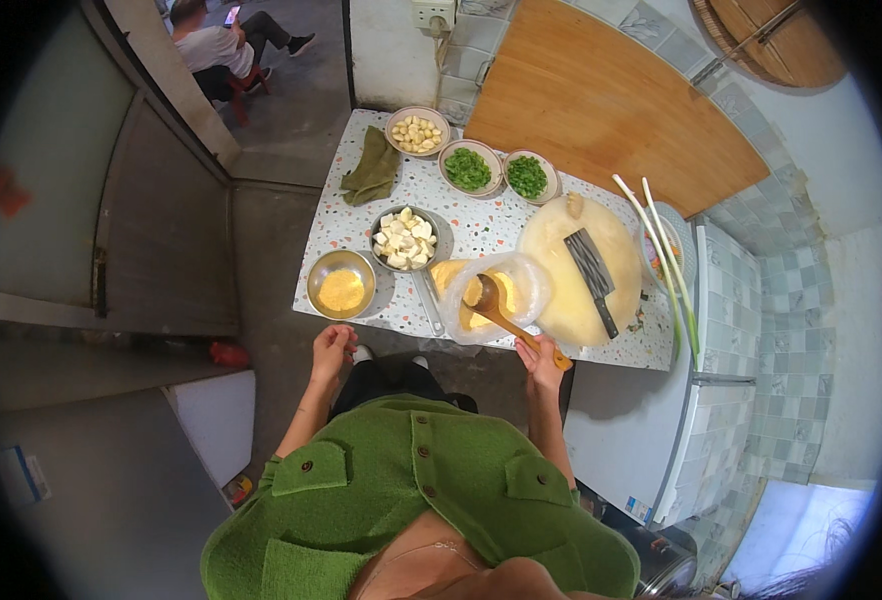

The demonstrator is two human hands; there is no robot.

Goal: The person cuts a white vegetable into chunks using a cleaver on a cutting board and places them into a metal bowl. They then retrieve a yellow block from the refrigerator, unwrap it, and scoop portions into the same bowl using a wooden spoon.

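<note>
My right hand grips the handle of a wooden spoon, whose dark bowl rests over an open clear plastic bag of yellow flour or meal. Its fingers curled loosely, my left hand hovers at the table's front edge and seems to hold nothing. Just beyond it stands a metal bowl with yellow meal inside. A metal pan with white chunks sits behind the bag's left side, its handle pointing towards me. Right of the bag, a cleaver lies on a round chopping board.
Bowls of peeled garlic cloves, chopped greens and finer chopped greens line the back. A folded green cloth lies left. Long scallions lean over a basket at right. A seated person is beyond the doorway.
</note>
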